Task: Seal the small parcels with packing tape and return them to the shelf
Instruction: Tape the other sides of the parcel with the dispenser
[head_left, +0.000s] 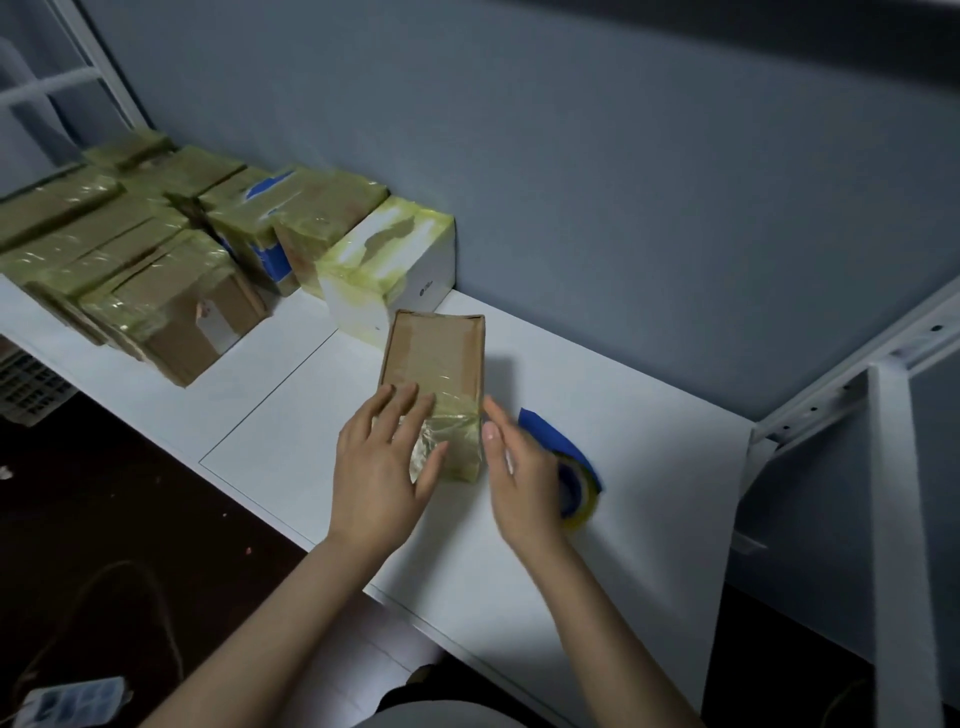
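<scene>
Head view: one brown cardboard parcel lies flat on the white surface, mid-frame; yellowish tape wraps its near end only; two hands on it. Left hand: grip slack, fingers straight, palm pressing flat on the taped end. Right hand: fingers straight, edge-on against the parcel's right side, nothing in its grip; motion-blurred. One tape roll in a blue dispenser lies just behind the right hand. Back left: pile of taped parcels, roughly eight, exact count unclear; one taped white box beside it.
</scene>
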